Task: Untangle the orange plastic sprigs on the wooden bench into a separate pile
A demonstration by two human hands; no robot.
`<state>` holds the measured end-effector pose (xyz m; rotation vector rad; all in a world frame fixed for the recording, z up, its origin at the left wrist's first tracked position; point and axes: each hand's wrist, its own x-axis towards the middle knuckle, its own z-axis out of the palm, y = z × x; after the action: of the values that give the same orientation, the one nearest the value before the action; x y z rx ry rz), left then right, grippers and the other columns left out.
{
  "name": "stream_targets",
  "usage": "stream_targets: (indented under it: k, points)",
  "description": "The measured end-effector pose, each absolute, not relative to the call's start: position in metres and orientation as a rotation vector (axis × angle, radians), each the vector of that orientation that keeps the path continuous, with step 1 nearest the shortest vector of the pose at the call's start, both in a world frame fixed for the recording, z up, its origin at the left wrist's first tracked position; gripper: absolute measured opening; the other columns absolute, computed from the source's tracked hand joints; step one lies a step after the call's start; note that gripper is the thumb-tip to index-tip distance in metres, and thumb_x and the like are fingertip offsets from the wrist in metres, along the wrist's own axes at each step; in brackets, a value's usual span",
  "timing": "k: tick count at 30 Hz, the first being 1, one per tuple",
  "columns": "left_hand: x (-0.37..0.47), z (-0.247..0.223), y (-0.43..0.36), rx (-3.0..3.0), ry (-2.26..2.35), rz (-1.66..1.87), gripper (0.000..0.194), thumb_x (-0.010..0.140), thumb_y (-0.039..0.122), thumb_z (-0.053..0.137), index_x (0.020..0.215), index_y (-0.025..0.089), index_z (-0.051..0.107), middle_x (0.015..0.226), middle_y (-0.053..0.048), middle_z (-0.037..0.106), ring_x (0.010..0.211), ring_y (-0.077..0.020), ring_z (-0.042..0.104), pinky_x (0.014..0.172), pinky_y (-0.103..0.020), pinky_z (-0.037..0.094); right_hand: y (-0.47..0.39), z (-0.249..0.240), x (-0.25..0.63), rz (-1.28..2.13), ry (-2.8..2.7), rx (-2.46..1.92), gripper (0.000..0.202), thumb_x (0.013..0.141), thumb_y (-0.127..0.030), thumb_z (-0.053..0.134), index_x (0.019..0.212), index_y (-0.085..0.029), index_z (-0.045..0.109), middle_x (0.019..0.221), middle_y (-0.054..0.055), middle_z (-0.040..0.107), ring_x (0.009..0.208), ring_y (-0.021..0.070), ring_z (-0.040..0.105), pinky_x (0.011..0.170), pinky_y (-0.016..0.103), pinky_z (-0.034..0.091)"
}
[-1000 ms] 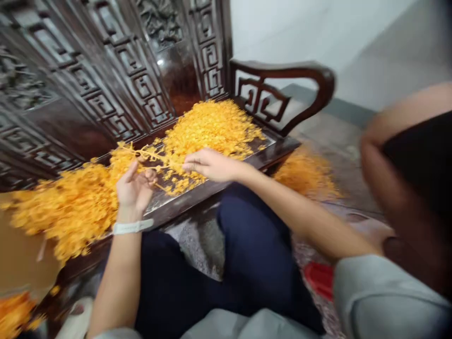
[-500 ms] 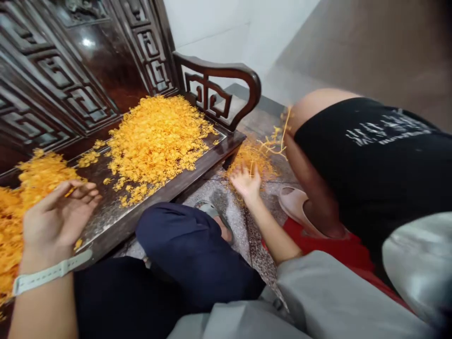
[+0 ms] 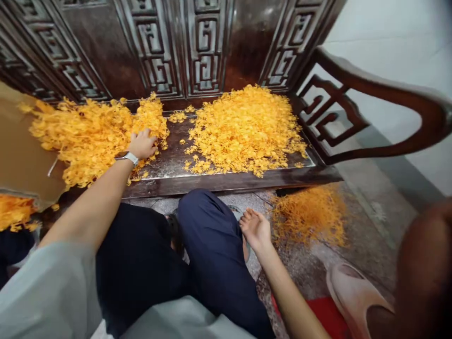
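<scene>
My left hand (image 3: 143, 143), with a watch (image 3: 127, 156) on its wrist, reaches palm down onto the right edge of the left pile of yellow-orange blossoms (image 3: 95, 136). Its fingers are stretched out over the blossoms; their tips are partly hidden. My right hand (image 3: 256, 230) is palm up over the floor by my knee, fingers loosely curled and apart, with nothing visible in it. Beside it on the floor lies a heap of thin orange stems (image 3: 310, 214). A second, larger pile of loose blossoms (image 3: 247, 132) rests on the right of the dark wooden bench (image 3: 169, 162).
The bench has a carved back (image 3: 206, 52) and a curved armrest (image 3: 384, 94) at right. A cardboard box (image 3: 24, 136) stands at far left, with more orange blossoms (image 3: 16, 212) below it. Another person's slippered foot (image 3: 356, 292) is at lower right.
The view has swung left. My left hand has turned from palm up, a small orange piece at its fingers, to palm down on the left pile. My right hand has come away from the stem heap.
</scene>
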<state>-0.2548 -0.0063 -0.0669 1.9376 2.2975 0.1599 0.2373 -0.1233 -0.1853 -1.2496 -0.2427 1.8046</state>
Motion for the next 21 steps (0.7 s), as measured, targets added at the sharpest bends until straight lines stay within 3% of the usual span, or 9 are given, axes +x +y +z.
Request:
stream_targets:
  k: [3,7,11,12,14,16,18,21]
  points:
    - [-0.277,-0.081,-0.018,2.009,2.294,0.074,0.041,0.092,0.039,0.057,0.12,0.013,0.072,0.154,-0.026,0.05,0.138,-0.0472,0.047,0.115,-0.063,0.028,-0.12,-0.143,0.185,1.833,-0.423,-1.123,0.017,0.078,-0.036,0.069,0.087,-0.022,0.065,0.068,-0.002,0.042,0.055,0.0131,0.038,0.052,0.026,0.034]
    - [-0.293,-0.088,-0.031,2.031,2.275,0.15,0.038,0.095,0.039,0.053,0.111,0.012,0.074,0.136,-0.025,0.059,0.129,-0.0425,0.052,0.113,-0.06,0.032,-0.098,-0.092,0.093,1.855,-0.917,-0.887,0.014,0.085,-0.034,0.073,0.089,-0.024,0.064,0.067,-0.004,0.046,0.057,0.0126,0.04,0.055,0.026,0.033]
    - [-0.291,-0.086,-0.051,2.158,2.206,0.256,0.041,0.099,0.038,0.051,0.121,0.011,0.074,0.151,-0.027,0.052,0.141,-0.0454,0.046,0.117,-0.063,0.029,-0.031,-0.071,-0.024,1.731,-1.548,-0.763,0.02,0.093,-0.042,0.07,0.095,-0.024,0.063,0.082,-0.001,0.057,0.063,0.0133,0.049,0.057,0.027,0.04]
    - [-0.29,-0.084,-0.057,2.181,2.212,0.31,0.043,0.1,0.038,0.051,0.126,0.011,0.072,0.157,-0.027,0.048,0.145,-0.0462,0.042,0.119,-0.064,0.027,-0.009,-0.071,-0.055,1.631,-1.721,-0.812,0.017,0.096,-0.04,0.065,0.098,-0.023,0.062,0.088,0.001,0.06,0.07,0.015,0.054,0.063,0.028,0.046]
    - [-0.288,-0.082,-0.067,2.187,2.277,0.42,0.05,0.101,0.037,0.052,0.14,0.009,0.066,0.168,-0.027,0.038,0.154,-0.0475,0.034,0.123,-0.064,0.022,0.033,-0.076,-0.111,1.234,-1.999,-0.946,0.012,0.1,-0.031,0.061,0.106,-0.02,0.061,0.11,0.009,0.065,0.099,0.0195,0.062,0.09,0.033,0.054]
    - [-0.288,-0.083,-0.075,2.139,2.383,0.483,0.064,0.1,0.038,0.056,0.154,0.004,0.053,0.174,-0.031,0.027,0.157,-0.0496,0.029,0.124,-0.064,0.021,0.068,-0.086,-0.153,0.873,-2.19,-1.038,0.026,0.1,-0.025,0.064,0.122,-0.014,0.059,0.136,0.018,0.06,0.127,0.0269,0.057,0.116,0.042,0.046]
    - [-0.29,-0.085,-0.079,2.068,2.467,0.46,0.08,0.098,0.041,0.059,0.163,-0.001,0.04,0.175,-0.035,0.024,0.156,-0.0513,0.031,0.124,-0.062,0.022,0.09,-0.098,-0.18,0.707,-2.322,-1.087,0.032,0.1,-0.026,0.065,0.127,-0.012,0.058,0.143,0.022,0.056,0.134,0.0334,0.053,0.122,0.052,0.04]
    - [-0.294,-0.091,-0.081,1.967,2.529,0.34,0.093,0.097,0.045,0.058,0.168,-0.006,0.026,0.171,-0.036,0.033,0.152,-0.0495,0.039,0.124,-0.058,0.024,0.108,-0.116,-0.197,0.692,-2.34,-1.062,0.012,0.098,-0.025,0.066,0.106,-0.016,0.064,0.125,0.016,0.065,0.121,0.0331,0.057,0.115,0.057,0.045]
